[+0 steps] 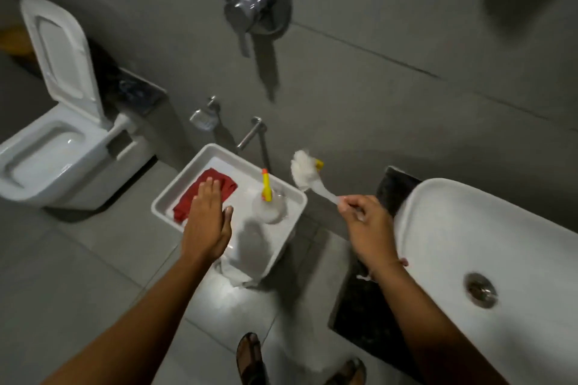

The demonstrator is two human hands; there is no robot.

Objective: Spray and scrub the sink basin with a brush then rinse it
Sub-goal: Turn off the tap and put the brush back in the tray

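The white oval sink basin (463, 228) sits at the right on a dark counter, its metal drain (480, 290) visible. My right hand (364, 225) is shut on the clear handle of a white-bristled brush (302, 172), held up to the left of the basin, bristles pointing away. A clear spray bottle (269, 205) with a yellow and orange nozzle stands in a white tray (291, 228). My left hand (208, 216) hovers flat over the tray with fingers apart, above a red cloth (187, 201), holding nothing.
A white toilet (47, 153) with raised lid stands at the left. Chrome wall taps (255, 131) and a mixer valve (253, 0) are on the grey wall. My sandalled feet (250, 359) stand on grey floor tiles. The dark counter (359, 306) extends below the basin.
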